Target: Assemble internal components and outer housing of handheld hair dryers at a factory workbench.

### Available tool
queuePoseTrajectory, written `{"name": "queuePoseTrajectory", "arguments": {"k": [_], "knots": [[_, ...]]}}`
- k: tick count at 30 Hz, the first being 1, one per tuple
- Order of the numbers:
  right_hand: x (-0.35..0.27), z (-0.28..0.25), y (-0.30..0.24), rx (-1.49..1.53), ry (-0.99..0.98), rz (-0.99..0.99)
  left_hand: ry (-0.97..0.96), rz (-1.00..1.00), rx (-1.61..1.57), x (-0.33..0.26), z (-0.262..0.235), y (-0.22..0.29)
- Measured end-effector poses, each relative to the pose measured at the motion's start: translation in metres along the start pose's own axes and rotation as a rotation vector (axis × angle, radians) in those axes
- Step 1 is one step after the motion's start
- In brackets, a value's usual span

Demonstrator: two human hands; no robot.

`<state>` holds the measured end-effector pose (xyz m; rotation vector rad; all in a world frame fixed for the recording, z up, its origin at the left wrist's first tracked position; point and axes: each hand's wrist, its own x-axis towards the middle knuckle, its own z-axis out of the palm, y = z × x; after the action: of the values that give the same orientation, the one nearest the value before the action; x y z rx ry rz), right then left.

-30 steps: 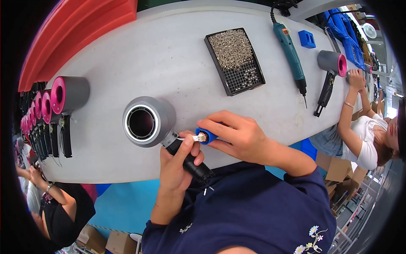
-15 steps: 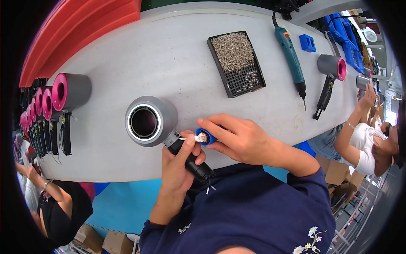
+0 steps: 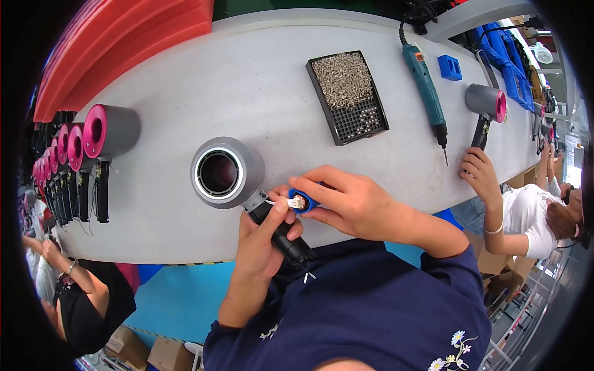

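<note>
A grey hair dryer body (image 3: 226, 173) with a round open barrel lies on the pale workbench (image 3: 247, 80), its black handle (image 3: 286, 238) pointing toward me. My left hand (image 3: 263, 244) grips that handle. My right hand (image 3: 349, 201) pinches a small blue part (image 3: 306, 201) against the top of the handle, where a small white connector (image 3: 296, 202) with thin wires shows between my fingertips.
A black tray of small screws (image 3: 348, 93) and a teal electric screwdriver (image 3: 426, 80) lie beyond. A row of grey-and-pink dryers (image 3: 93, 139) lines the left. Another dryer (image 3: 486, 108) lies right, by a co-worker's hand (image 3: 479, 173). A blue block (image 3: 450, 67) and red bins (image 3: 124, 43) sit further back.
My hands stay on the handle with only small finger shifts. The co-worker's arm at the right has swung down toward the bench edge.
</note>
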<state>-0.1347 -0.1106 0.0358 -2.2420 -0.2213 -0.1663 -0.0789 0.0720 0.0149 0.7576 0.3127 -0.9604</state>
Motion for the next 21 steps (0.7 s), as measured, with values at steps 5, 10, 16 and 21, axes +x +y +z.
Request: {"name": "queuePoseTrajectory", "arguments": {"k": [5,10,16,21], "knots": [[0.003,-0.001,-0.004,-0.035,-0.039,0.004,-0.041,-0.009,-0.049,0.003,-0.004,-0.003],[0.005,-0.002,-0.004,-0.036,-0.054,-0.036,-0.093,-0.074,-0.043,0.0,-0.009,0.005],[0.003,-0.003,-0.006,0.04,-0.059,0.008,-0.098,-0.11,-0.06,0.0,-0.007,0.003],[0.003,0.0,-0.006,0.24,-0.008,0.094,-0.028,-0.085,-0.115,-0.002,0.008,0.001]]}}
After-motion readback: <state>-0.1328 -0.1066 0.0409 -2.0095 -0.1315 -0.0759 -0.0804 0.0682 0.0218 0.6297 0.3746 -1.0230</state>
